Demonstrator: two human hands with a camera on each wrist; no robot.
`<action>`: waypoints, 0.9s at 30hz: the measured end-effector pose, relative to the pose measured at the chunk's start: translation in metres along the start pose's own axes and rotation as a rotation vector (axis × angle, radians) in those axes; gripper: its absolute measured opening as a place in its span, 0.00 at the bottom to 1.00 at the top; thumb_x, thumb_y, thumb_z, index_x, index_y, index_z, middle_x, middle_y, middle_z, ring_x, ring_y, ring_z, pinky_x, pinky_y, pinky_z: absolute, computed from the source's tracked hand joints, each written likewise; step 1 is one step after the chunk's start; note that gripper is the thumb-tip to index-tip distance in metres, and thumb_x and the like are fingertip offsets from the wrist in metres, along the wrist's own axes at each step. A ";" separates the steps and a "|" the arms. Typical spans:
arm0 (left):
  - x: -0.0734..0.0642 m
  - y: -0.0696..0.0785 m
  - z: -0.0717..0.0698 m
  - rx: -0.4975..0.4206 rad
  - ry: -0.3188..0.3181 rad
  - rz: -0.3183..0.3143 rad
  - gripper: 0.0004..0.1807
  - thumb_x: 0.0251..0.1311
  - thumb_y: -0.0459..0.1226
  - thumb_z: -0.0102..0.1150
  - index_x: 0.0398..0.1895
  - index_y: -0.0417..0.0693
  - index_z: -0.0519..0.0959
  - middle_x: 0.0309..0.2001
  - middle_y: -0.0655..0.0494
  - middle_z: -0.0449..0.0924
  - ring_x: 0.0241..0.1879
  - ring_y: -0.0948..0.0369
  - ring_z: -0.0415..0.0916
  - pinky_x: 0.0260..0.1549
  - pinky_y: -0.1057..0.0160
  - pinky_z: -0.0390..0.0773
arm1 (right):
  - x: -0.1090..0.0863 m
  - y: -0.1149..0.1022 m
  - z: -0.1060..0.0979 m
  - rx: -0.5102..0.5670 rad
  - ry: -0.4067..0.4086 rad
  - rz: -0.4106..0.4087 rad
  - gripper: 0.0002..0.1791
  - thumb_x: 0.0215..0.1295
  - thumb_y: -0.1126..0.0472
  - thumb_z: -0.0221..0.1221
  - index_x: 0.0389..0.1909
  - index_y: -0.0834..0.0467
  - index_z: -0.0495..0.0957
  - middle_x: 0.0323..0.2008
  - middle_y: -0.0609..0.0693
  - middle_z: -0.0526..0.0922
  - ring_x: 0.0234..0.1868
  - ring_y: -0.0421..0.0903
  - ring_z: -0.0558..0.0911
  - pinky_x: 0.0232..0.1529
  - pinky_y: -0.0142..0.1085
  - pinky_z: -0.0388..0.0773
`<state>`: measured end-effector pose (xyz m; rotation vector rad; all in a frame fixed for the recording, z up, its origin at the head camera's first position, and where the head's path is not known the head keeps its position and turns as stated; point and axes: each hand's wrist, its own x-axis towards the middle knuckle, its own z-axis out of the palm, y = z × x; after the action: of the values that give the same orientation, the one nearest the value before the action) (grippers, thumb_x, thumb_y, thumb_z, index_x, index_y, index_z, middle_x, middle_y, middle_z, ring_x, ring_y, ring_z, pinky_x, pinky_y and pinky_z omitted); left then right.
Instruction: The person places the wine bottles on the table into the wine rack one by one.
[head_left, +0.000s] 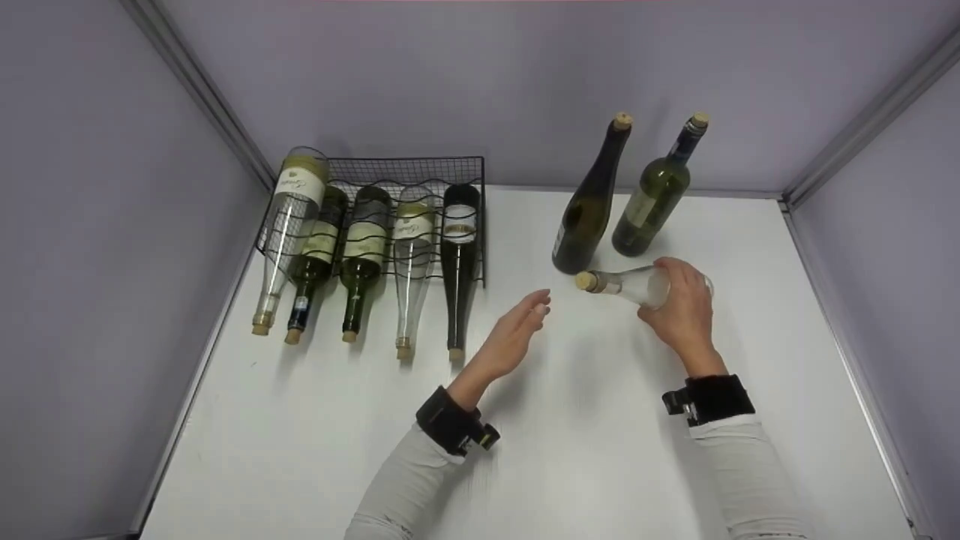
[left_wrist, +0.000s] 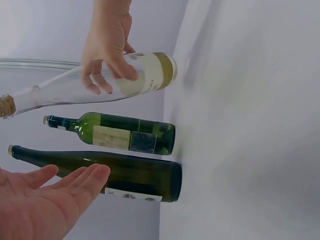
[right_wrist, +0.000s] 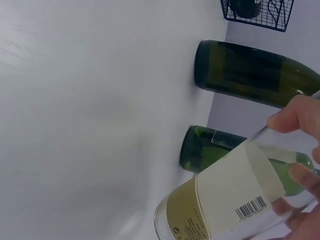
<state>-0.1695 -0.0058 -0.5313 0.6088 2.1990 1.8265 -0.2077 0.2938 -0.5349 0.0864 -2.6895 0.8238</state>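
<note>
My right hand [head_left: 684, 304] grips a clear glass wine bottle [head_left: 626, 285] round its body, its corked neck leaning left in the head view. In the right wrist view the bottle's cream and gold label [right_wrist: 227, 192] with a barcode shows below the fingers. Its base is close over the table in the left wrist view. My left hand [head_left: 514, 337] is held over the table with fingers extended and nothing in it. Behind the clear bottle stand a dark brown-green bottle [head_left: 589, 206] and a green bottle [head_left: 652, 199], both upright and corked.
At the back left, a black wire rack [head_left: 482, 225] holds several corked bottles lying with necks forward, among them a slim dark bottle [head_left: 457, 277] on the right. A clear bottle [head_left: 300, 184] lies at the rack's left end. Grey walls [head_left: 525, 90] enclose the white table [head_left: 585, 450].
</note>
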 end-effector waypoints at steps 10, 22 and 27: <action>0.003 0.008 -0.002 -0.045 0.001 0.036 0.48 0.68 0.68 0.28 0.72 0.36 0.60 0.67 0.38 0.66 0.65 0.50 0.67 0.59 0.60 0.71 | -0.009 -0.003 0.010 -0.118 -0.006 -0.095 0.41 0.31 0.74 0.73 0.55 0.58 0.73 0.57 0.59 0.73 0.64 0.64 0.65 0.57 0.75 0.51; 0.000 0.007 0.002 0.087 -0.107 -0.011 0.36 0.75 0.59 0.34 0.68 0.40 0.69 0.62 0.46 0.74 0.58 0.56 0.75 0.57 0.58 0.72 | -0.018 -0.017 0.022 -0.266 0.006 -0.232 0.38 0.35 0.79 0.67 0.54 0.57 0.75 0.56 0.58 0.74 0.66 0.64 0.64 0.58 0.77 0.45; -0.001 0.005 0.002 0.149 -0.136 -0.052 0.25 0.75 0.50 0.44 0.61 0.43 0.78 0.48 0.53 0.83 0.44 0.61 0.80 0.43 0.64 0.77 | -0.021 -0.019 0.026 -0.325 0.016 -0.286 0.39 0.34 0.80 0.68 0.54 0.55 0.74 0.56 0.58 0.73 0.66 0.64 0.64 0.60 0.76 0.44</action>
<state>-0.1672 -0.0034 -0.5273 0.6762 2.2505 1.5581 -0.1926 0.2628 -0.5520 0.3749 -2.6711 0.2970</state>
